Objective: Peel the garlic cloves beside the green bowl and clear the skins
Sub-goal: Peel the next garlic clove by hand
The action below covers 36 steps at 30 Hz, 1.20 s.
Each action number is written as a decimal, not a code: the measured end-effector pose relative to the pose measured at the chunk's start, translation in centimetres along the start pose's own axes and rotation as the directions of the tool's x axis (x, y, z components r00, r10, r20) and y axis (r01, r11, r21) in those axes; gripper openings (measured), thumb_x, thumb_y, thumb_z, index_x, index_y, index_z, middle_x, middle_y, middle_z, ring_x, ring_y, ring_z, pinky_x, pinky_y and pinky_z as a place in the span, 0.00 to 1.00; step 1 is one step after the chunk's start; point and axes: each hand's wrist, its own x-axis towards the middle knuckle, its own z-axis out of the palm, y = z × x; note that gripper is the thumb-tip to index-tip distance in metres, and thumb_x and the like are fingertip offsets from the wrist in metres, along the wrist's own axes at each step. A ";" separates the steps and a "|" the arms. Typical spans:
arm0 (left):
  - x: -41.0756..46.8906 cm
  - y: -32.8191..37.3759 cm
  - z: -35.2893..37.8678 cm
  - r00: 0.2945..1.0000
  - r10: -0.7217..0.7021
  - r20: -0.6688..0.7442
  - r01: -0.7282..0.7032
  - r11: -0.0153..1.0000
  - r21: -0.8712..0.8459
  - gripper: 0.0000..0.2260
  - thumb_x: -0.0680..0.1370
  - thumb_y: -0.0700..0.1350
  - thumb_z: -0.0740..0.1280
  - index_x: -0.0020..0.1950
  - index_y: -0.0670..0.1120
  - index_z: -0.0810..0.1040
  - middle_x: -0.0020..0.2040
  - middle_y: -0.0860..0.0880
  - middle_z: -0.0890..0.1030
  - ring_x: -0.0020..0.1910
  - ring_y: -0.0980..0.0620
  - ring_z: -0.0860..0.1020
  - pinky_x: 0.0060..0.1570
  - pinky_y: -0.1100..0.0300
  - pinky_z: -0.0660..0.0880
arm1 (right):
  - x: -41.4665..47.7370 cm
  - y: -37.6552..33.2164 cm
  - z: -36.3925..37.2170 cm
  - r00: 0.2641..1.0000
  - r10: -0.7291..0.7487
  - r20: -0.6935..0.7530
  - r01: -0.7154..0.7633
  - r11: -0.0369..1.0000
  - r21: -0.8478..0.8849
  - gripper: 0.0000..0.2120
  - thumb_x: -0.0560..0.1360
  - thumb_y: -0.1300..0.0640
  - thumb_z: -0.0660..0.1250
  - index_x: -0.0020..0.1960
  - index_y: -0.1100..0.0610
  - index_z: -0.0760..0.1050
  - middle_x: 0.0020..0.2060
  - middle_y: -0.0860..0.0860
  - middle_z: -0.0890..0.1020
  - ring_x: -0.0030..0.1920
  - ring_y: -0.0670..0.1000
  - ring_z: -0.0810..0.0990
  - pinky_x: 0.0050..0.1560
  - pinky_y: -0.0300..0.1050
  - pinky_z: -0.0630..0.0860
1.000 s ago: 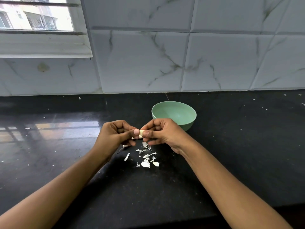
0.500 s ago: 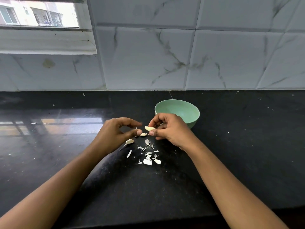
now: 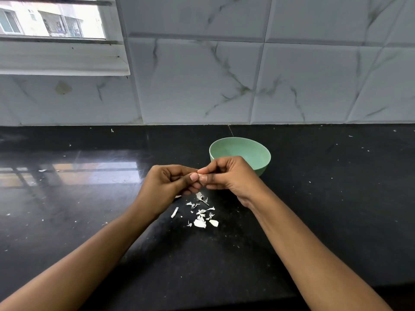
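My left hand point(image 3: 167, 185) and my right hand point(image 3: 226, 176) meet fingertip to fingertip just in front of the green bowl point(image 3: 258, 151). Both pinch a garlic clove point(image 3: 199, 175) between thumbs and fingers; the clove is almost wholly hidden by the fingers. The bowl stands on the black counter and its visible inside looks bare. Below the hands a scatter of white garlic skins point(image 3: 201, 215) lies on the counter. One longer strip of skin point(image 3: 174, 212) lies at the left of the scatter.
The black counter point(image 3: 336, 198) runs to a marble-tiled wall point(image 3: 247, 81) behind the bowl. Small white flecks dot the counter on both sides. A window point(image 3: 51, 21) with a white sill sits at the upper left. The counter's front edge lies near the bottom right.
Half a second ago my hands were apart, the right holding the clove and a skin piece dropping from the left. They have now closed together on the clove again.
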 end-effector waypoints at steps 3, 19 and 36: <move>-0.1 0.1 0.1 0.999 0.045 -0.007 -0.045 0.999 -0.030 0.08 0.69 0.44 0.68 0.46 0.45 0.83 0.36 0.44 0.84 0.35 0.52 0.83 0.37 0.64 0.79 | -0.2 -0.5 0.0 0.998 0.068 0.017 -0.069 0.990 0.123 0.05 0.70 0.70 0.70 0.41 0.61 0.79 0.30 0.50 0.83 0.33 0.45 0.83 0.35 0.34 0.79; -0.1 -0.2 -0.4 0.972 0.213 -0.103 -0.199 0.972 0.127 0.08 0.63 0.43 0.76 0.38 0.42 0.82 0.36 0.44 0.84 0.37 0.49 0.83 0.41 0.54 0.80 | -0.5 -0.5 1.3 0.993 0.115 0.016 -0.116 0.993 0.024 0.09 0.77 0.56 0.66 0.48 0.62 0.77 0.32 0.51 0.81 0.30 0.47 0.81 0.30 0.37 0.78; 4.4 2.1 -0.3 1.000 0.008 -0.009 -0.002 0.882 0.472 0.29 0.74 0.45 0.71 0.73 0.55 0.64 0.65 0.55 0.71 0.62 0.57 0.72 0.60 0.56 0.73 | -0.2 -2.6 -3.9 0.989 -0.030 -0.147 0.041 0.996 0.076 0.06 0.70 0.69 0.70 0.45 0.61 0.78 0.34 0.51 0.84 0.36 0.46 0.84 0.36 0.36 0.80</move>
